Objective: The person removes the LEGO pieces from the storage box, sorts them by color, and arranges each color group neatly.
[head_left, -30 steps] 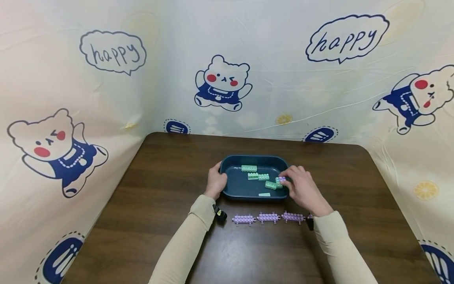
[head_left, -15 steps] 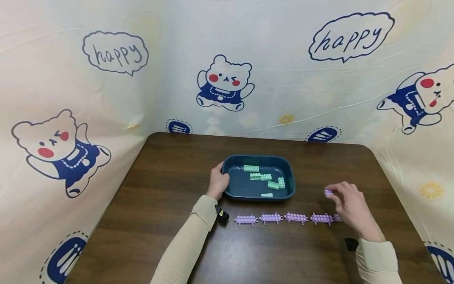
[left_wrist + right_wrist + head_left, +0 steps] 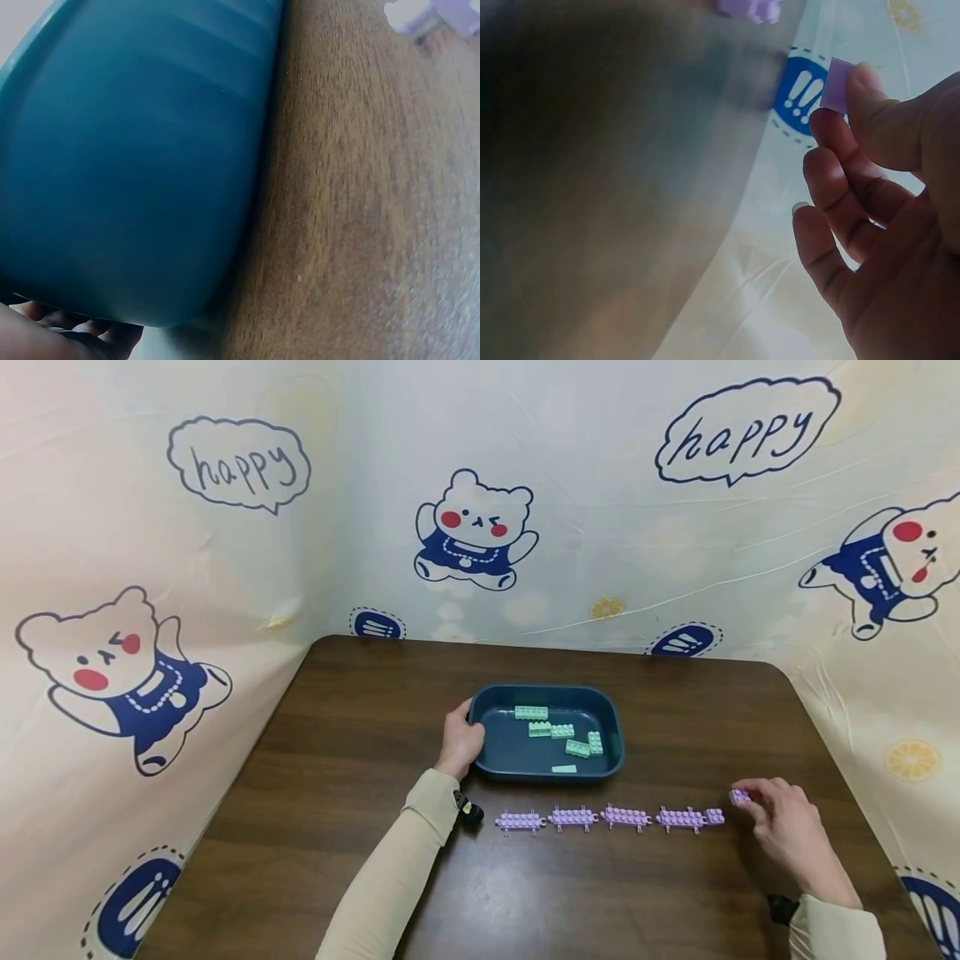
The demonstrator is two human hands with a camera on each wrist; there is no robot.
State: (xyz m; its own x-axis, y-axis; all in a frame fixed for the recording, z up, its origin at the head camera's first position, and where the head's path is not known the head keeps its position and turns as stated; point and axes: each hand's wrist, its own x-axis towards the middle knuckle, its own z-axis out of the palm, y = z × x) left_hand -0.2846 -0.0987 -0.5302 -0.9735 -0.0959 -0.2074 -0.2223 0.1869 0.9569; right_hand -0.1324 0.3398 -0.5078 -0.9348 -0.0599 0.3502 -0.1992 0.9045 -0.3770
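My left hand (image 3: 461,742) grips the left end of a dark teal tray (image 3: 547,774), fingers outside and thumb at the rim. In the left wrist view the tray's outer wall (image 3: 142,172) fills much of the picture. My right hand (image 3: 798,835) pinches a small purple building brick (image 3: 740,796) between thumb and fingers, to the right of a row of purple brick pieces. In the right wrist view the brick (image 3: 836,86) shows at the thumb tip. The rightmost piece (image 3: 681,818) of the row has a small purple block (image 3: 714,817) at its right end.
Several green bricks (image 3: 531,712) and a flat pale green piece (image 3: 564,769) lie in the tray. More long purple pieces (image 3: 520,821) with side pegs line up in front of it on the brown wooden table (image 3: 360,735). A printed cloth (image 3: 585,527) hangs behind.
My right hand has come out of the tray with the purple brick and moved right, then toward the table's near side. My left hand stays on the tray.
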